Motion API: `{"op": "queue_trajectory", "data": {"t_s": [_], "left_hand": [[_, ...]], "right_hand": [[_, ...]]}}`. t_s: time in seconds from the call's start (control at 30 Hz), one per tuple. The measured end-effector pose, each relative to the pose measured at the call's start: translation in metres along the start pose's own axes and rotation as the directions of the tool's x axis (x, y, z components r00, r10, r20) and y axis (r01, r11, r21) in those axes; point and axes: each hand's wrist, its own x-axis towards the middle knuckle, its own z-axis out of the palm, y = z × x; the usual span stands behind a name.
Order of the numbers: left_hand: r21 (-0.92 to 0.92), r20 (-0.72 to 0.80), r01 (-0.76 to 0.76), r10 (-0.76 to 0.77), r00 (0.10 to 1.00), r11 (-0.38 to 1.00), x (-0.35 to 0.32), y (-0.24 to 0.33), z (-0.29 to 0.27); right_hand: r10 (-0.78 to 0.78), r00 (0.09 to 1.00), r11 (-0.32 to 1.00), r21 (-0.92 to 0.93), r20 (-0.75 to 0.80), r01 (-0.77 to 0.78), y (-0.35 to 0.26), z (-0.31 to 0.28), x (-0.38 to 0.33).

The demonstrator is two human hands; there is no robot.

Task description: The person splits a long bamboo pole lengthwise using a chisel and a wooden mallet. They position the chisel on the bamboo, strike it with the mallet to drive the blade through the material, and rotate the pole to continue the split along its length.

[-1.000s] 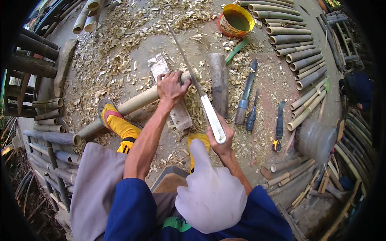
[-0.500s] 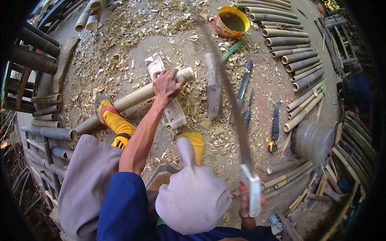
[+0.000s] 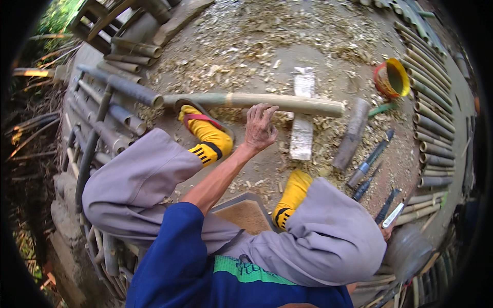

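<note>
A pale bamboo pole (image 3: pixel 303 104) lies across the ground in front of me, its right end over a whitish flat block (image 3: pixel 302 138). My left sandalled foot (image 3: pixel 205 128), in a yellow sock, rests against the pole. Just at the pole's near side is my left hand (image 3: pixel 259 127), fingers loosely bent and apart, their tips overlapping its edge; whether they touch it I cannot tell. Beyond my right knee, my right hand (image 3: pixel 385 232) grips the light-coloured handle of a hand saw (image 3: pixel 393 215). The knee hides most of that hand, and the blade hardly shows.
To the right lie a short log (image 3: pixel 352 134), a long knife (image 3: pixel 374 158), a dark-handled pointed tool (image 3: pixel 364 187) and a black strip-like tool (image 3: pixel 386 205). A yellow-red bucket (image 3: pixel 382 82) stands beyond, beside rows of bamboo (image 3: pixel 431 113). Shavings (image 3: pixel 221 61) cover the ground.
My view has swung right and tilted. My left hand has let go of the pole's end and moved back along it. The saw, earlier raised across the view, is now low at the right.
</note>
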Motion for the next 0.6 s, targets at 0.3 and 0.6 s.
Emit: {"op": "queue_trajectory", "data": {"t_s": [0.3, 0.6], "left_hand": [[0.3, -0.134, 0.198, -0.164, 0.977, 0.933, -0.006, -0.068, -0.037], [0.297, 0.497, -0.08, -0.083, 0.864, 0.951, 0.029, -0.146, -0.066]], "right_hand": [[-0.215, 0.95, 0.937, -0.226, 0.226, 0.266, 0.044, 0.049, 0.051], [0.012, 0.923, 0.995, -0.1, 0.385, 0.029, 0.027, 0.069, 0.06]]}}
